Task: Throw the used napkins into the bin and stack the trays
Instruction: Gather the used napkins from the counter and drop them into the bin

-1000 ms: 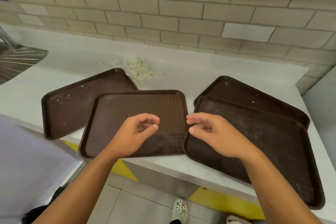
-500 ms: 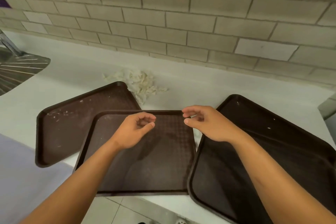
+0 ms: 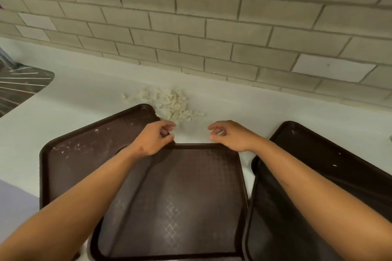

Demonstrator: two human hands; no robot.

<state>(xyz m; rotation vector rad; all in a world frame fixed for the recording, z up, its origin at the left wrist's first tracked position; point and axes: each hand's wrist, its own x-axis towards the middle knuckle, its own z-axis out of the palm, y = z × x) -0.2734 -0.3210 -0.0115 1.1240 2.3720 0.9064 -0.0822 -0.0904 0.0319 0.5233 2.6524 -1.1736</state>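
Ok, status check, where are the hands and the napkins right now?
Left hand and right hand empty, fingers loosely curled, over middle tray's far rim. Napkins piled on counter just beyond. Nothing between.

Beige brick wall (image 3: 191,17) behind white counter (image 3: 84,95).

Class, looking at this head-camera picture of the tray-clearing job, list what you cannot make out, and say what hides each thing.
- The bin: nowhere in the head view.
- Middle tray: near edge cut by the frame bottom; both forearms cross it.
- Right-hand trays: cut by the right edge, so their count is unclear.
- Napkin pile: too crumpled to count.
- Left hand, right hand: fingers curled; contact with anything unclear.
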